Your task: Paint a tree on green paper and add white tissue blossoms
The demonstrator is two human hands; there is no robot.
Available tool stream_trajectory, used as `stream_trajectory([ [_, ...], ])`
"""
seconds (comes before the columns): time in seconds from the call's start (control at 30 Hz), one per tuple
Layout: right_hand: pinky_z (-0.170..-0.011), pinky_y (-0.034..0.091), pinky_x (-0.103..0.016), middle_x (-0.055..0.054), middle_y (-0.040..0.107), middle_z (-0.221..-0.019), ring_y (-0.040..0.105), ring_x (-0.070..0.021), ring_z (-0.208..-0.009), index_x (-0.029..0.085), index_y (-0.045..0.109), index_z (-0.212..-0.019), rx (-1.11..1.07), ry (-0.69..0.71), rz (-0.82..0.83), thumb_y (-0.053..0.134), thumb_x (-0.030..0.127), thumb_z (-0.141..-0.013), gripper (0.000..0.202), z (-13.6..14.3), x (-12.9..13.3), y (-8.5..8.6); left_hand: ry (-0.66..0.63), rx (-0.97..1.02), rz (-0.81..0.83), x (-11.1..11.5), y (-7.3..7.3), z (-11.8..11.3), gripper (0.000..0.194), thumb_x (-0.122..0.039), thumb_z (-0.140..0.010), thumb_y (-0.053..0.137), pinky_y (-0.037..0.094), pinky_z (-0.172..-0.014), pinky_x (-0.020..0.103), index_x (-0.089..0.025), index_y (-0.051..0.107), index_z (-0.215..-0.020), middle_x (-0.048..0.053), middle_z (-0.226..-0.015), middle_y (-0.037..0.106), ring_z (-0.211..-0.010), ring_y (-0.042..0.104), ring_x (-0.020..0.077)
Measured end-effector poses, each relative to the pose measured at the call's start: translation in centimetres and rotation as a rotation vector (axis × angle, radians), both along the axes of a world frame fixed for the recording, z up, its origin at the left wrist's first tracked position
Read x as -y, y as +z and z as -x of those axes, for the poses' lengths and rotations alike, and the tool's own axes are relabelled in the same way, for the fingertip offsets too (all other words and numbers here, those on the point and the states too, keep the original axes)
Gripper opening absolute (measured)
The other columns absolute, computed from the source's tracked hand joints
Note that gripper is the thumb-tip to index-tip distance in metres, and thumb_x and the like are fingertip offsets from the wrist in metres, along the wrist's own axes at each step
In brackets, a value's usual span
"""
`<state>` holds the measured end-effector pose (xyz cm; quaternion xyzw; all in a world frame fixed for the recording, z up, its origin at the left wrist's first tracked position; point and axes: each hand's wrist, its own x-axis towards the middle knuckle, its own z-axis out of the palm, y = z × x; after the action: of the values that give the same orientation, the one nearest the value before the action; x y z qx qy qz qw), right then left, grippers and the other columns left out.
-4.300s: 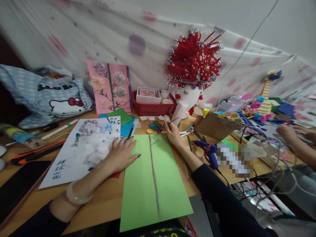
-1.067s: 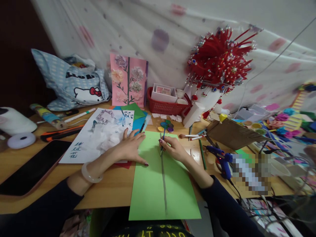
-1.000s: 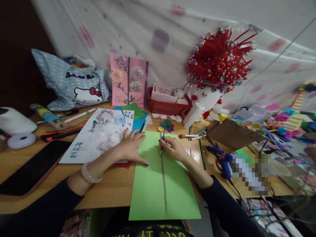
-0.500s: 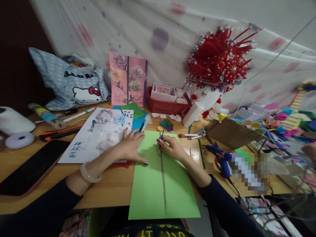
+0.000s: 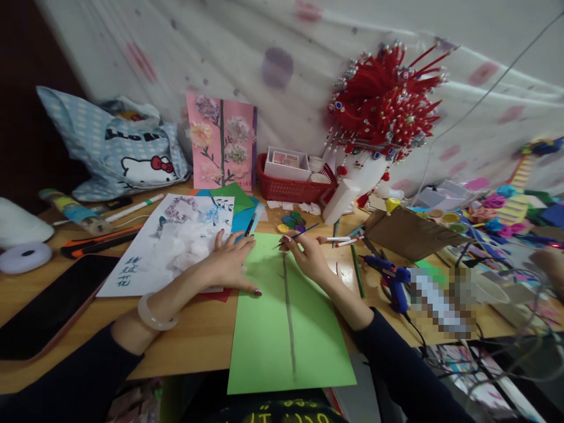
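A light green sheet of paper (image 5: 264,329) lies in front of me with a long grey painted stroke (image 5: 288,317) down its middle. My left hand (image 5: 227,264) rests flat, fingers spread, on the sheet's upper left edge and the white artwork sheet (image 5: 171,244) beside it. My right hand (image 5: 308,255) is at the top of the green sheet and grips a thin blue paintbrush (image 5: 302,233), its handle pointing up and right, lifted off the stroke. A small paint palette (image 5: 291,223) sits just beyond the sheet.
A dark phone (image 5: 48,305) lies at the left near a tape roll (image 5: 24,257). A red basket (image 5: 288,188), pink flower card (image 5: 220,141) and red beaded headdress (image 5: 383,106) stand at the back. A blue glue gun (image 5: 390,276), pens and cables crowd the right. Another person's hand (image 5: 549,261) is at far right.
My right hand has moved up from the grey stroke to the sheet's top edge, tipping the brush from upright to slanted toward the palette. My left hand stayed put.
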<state>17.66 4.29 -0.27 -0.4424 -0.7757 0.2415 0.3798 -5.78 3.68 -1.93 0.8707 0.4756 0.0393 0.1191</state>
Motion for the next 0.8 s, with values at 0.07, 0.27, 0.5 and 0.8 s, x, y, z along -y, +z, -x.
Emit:
stream_trajectory([
  [0.07,-0.066,0.045,-0.029,-0.005,0.065,-0.071,0.062,-0.0177,-0.067,0.019,0.056,-0.080,-0.007,0.023,0.016,0.038,0.049,-0.094,0.037,-0.4,0.3,0.3,-0.002,-0.001,-0.002,0.0,-0.1,0.0,0.120,-0.085,-0.049,0.057,-0.007,-0.108,0.063,-0.019,0.032,-0.145,0.014,-0.151,0.031,-0.137,0.016,0.0452],
  [0.27,-0.066,0.042,-0.030,-0.002,0.058,-0.067,0.054,-0.0156,-0.064,0.020,0.048,-0.079,0.057,0.124,0.172,0.032,0.051,-0.096,0.039,-1.6,1.4,1.1,-0.001,0.006,0.006,-0.1,-0.1,0.1,0.122,-0.087,-0.048,0.057,-0.007,-0.108,0.063,-0.019,0.032,-0.145,0.015,-0.151,0.030,-0.137,0.016,0.0454],
  [0.5,-0.072,0.042,-0.031,-0.001,0.055,-0.074,0.051,-0.0155,-0.071,0.021,0.044,-0.082,0.134,0.220,0.253,0.028,0.047,-0.098,0.035,-2.3,1.3,1.4,-0.003,0.007,0.000,0.0,0.0,0.1,0.122,-0.088,-0.047,0.056,-0.007,-0.108,0.062,-0.020,0.032,-0.146,0.015,-0.151,0.031,-0.137,0.017,0.0446],
  [0.8,-0.069,0.041,-0.030,-0.001,0.054,-0.069,0.051,-0.0150,-0.067,0.021,0.042,-0.079,0.163,0.168,0.234,0.027,0.046,-0.098,0.035,-2.2,1.1,1.8,0.005,0.008,-0.009,0.0,0.0,0.1,0.120,-0.086,-0.047,0.057,-0.005,-0.109,0.061,-0.020,0.034,-0.145,0.014,-0.151,0.031,-0.137,0.018,0.0447],
])
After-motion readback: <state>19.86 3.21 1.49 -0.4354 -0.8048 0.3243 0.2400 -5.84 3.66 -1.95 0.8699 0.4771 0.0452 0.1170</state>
